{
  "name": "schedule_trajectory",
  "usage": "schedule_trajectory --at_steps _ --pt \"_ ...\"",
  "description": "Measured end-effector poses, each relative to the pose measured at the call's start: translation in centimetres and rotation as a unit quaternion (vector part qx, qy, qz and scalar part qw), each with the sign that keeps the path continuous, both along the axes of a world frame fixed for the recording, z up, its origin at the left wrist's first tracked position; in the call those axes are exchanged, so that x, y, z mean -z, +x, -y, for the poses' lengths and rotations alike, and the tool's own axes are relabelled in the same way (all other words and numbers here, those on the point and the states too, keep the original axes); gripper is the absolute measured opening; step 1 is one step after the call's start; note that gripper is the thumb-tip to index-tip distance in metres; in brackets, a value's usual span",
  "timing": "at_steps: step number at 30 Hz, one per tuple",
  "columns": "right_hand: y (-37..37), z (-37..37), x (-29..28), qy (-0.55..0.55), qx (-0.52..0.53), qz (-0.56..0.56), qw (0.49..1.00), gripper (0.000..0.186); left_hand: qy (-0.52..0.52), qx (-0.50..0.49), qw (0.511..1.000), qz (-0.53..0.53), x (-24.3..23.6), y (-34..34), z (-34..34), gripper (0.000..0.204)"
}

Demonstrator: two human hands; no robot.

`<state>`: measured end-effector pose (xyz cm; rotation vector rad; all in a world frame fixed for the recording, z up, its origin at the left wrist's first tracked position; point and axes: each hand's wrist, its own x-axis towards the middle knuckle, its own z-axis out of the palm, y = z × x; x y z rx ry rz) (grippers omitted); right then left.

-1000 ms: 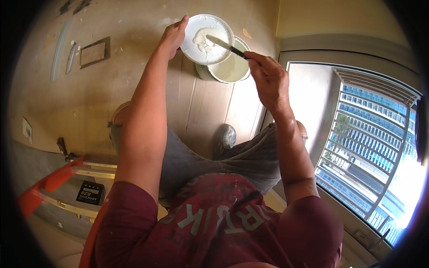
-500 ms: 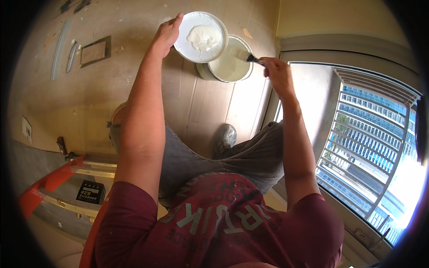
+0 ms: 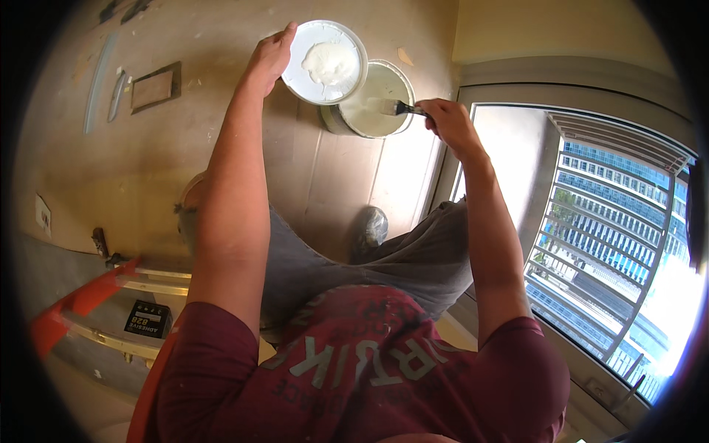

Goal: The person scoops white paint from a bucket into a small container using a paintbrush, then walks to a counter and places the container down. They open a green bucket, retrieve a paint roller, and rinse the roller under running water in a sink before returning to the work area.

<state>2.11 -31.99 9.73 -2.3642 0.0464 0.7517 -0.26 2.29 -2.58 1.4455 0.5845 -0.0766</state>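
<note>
My left hand (image 3: pixel 272 53) grips the edge of a round white lid (image 3: pixel 311 74), which carries a blob of white paste (image 3: pixel 330 63). Beside and partly beneath the lid is a bucket (image 3: pixel 369 120) of pale, creamy filler. My right hand (image 3: pixel 443 118) is closed on the dark handle of a flat metal spreading knife (image 3: pixel 391 106), whose blade is over or in the bucket's contents; how deep I cannot tell.
At lower left stands an orange ladder (image 3: pixel 66 306) with a dark box (image 3: pixel 148 319). A flat tool (image 3: pixel 153 88) and long strips (image 3: pixel 100 81) lie on the covered floor. A barred window (image 3: pixel 598 221) is at right. My shoe (image 3: pixel 371 229) is below the bucket.
The knife has moved from the paste on the lid down and right to the bucket, along with my right hand. The lid in my left hand has shifted slightly left.
</note>
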Motion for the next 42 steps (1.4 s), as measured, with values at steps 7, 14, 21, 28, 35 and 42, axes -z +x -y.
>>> schedule_trajectory --at_steps 7,14,21,28,35,42 --pt "-4.1 -2.4 -7.8 0.174 0.081 0.099 0.976 0.031 -0.035 0.055 0.997 -0.051 0.4 0.4 2.2 0.074" --pt "-5.8 -6.6 -3.1 0.047 -0.081 0.25 0.964 0.023 -0.067 0.049 0.996 -0.041 0.4 0.2 2.5 0.071" --pt "-6.0 -7.0 -4.1 0.06 -0.13 0.339 0.93 0.018 -0.064 0.031 0.995 -0.072 0.0 0.2 1.8 0.069" --pt "-5.6 -6.3 -4.4 0.023 -0.174 0.362 0.916 0.019 -0.09 0.04 0.993 -0.071 -1.3 0.1 2.4 0.069" --pt "-5.3 -5.6 -4.8 0.013 -0.195 0.314 0.929 0.025 -0.068 0.047 0.994 -0.071 0.3 0.3 2.5 0.071" --pt "-4.6 -0.2 -4.6 0.018 -0.146 0.291 0.945 0.031 -0.074 0.016 0.997 -0.035 0.1 0.5 1.4 0.07"
